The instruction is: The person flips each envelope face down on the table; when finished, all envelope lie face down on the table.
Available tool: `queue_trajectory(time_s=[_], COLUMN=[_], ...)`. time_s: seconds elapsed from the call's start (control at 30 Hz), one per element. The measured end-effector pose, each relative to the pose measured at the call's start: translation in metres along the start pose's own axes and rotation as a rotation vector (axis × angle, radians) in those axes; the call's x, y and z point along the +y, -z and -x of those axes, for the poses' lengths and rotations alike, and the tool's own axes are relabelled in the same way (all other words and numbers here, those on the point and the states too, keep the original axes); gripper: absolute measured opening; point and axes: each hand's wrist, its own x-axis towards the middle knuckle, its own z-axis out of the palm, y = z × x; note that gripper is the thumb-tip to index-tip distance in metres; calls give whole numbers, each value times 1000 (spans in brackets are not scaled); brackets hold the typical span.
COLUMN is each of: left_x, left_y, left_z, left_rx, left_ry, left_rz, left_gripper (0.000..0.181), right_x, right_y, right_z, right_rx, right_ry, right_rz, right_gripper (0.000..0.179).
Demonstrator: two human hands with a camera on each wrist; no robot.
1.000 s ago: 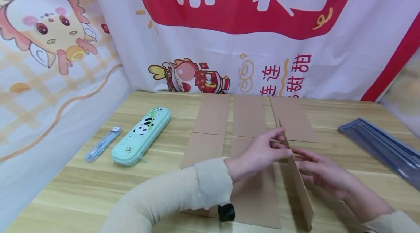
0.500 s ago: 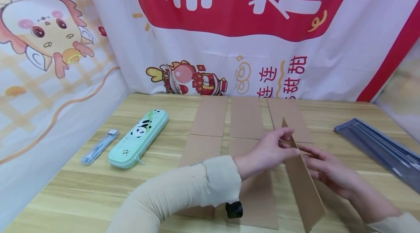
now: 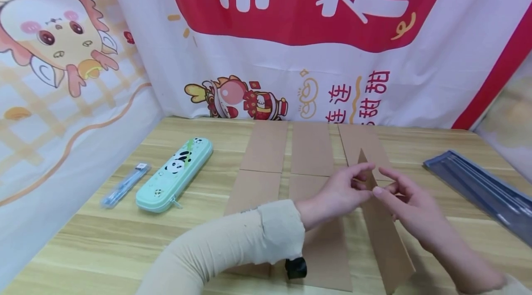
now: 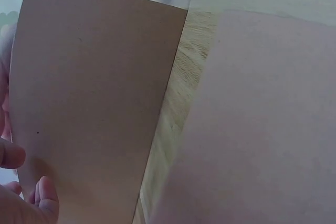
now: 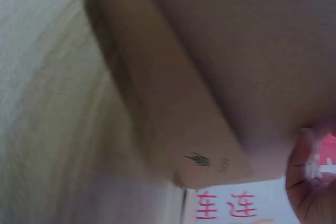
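A thin brown kraft-paper booklet (image 3: 384,235) stands on its long edge at the right of the brown row, leaning a little. My left hand (image 3: 342,189) pinches its upper edge between thumb and fingers. From the other side my right hand (image 3: 413,209) also pinches that edge, its thumb beside the left thumb. In the left wrist view the booklet's plain face (image 4: 94,87) shows, with fingertips at its edge. The right wrist view shows its other side (image 5: 173,103), where a lower strip carries a small dark print and an upper panel bends away.
Several similar flat brown pieces (image 3: 311,147) lie in rows on the wooden table (image 3: 124,244). To the left are a mint panda pencil case (image 3: 174,175) and a clear packet of pens (image 3: 126,185). A dark blue translucent pouch (image 3: 478,193) lies at the right. Printed cloth hangs behind.
The booklet has tilted and shifted slightly right. My right hand has moved from behind it up to its top edge, and its thumb now comes over to the near side.
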Motion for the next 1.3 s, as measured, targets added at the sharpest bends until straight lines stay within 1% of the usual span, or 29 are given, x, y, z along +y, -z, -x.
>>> queue_trajectory(time_s=[0.1,0.2,0.33,0.43,0.5,0.6,0.73,0.83,0.9,1.0,1.07,1.13,1.17,1.23,1.3], left_x=[-2,-4,-7,-8,-10,-12,-15,-17,-19,-24,-28,-32,-34,-36,-37], left_y=[0,2,5,5,5,5,4,4,4,6,8,10,10,10,10], left_z=[-1,-1,-2,-2,-2,-1,0,0,1,2,2,2,2,1,1], left_rx=[-3,-15,-23,-29,-43,-68,-96,-95,-75,-20,27,72,90,106,99], left_ry=[-7,-15,-15,-15,-22,-31,-39,-40,-46,-49,-51,-41,-35,-7,24], left_rz=[23,30,77,139,173,220,252,267,283,298,292,284,282,320,384], left_gripper=[54,54,55,55,56,58,60,59,59,58,57,55,53,50,49], right_x=[7,12,11,10,9,8,5,5,5,4,2,0,0,1,2], right_y=[-8,-13,-17,-18,-18,-16,-9,-2,3,9,13,17,19,22,24], right_z=[-1,0,-1,-3,-2,-2,-3,-4,-6,-8,-8,-7,-6,-5,-3], right_rx=[76,137,160,165,172,172,169,191,236,306,336,348,357,355,351], right_ry=[54,124,165,159,141,120,72,40,56,82,93,72,61,40,16], right_rz=[-59,-101,-87,-81,-90,-52,53,51,11,-117,-236,-363,-392,-477,-511], right_gripper=[38,35,34,34,34,35,37,35,34,35,33,31,31,31,31])
